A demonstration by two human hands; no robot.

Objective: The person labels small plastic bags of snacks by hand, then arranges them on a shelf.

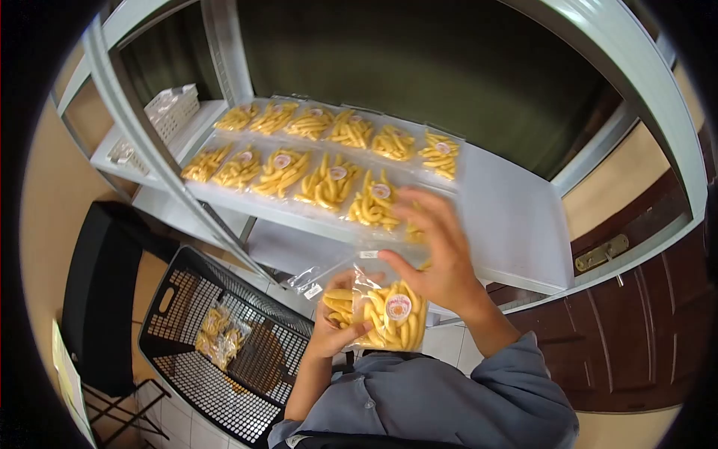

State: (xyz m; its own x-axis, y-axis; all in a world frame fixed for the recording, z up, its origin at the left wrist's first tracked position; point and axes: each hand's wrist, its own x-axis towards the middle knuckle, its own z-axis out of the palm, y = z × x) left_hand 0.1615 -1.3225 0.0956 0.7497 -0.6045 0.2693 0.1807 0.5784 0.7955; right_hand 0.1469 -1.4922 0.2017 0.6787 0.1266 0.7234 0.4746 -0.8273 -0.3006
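Observation:
My left hand grips clear plastic bags of yellow, finger-shaped snacks in front of my chest, its thumb across the lower part. The front snack bag carries a round pink-and-white label, and part of another shows at its left. Above and to the right, my right hand is raised with thumb and fingers apart, slightly blurred, holding nothing visible. It partly covers a snack bag on the shelf behind it. Similar bags lie in two rows on the white shelf.
A black mesh basket with a few snack bags in it stands at lower left. White plastic baskets sit at the shelf's left end. Metal uprights frame the rack. A brown door is at the right, a black chair at the left.

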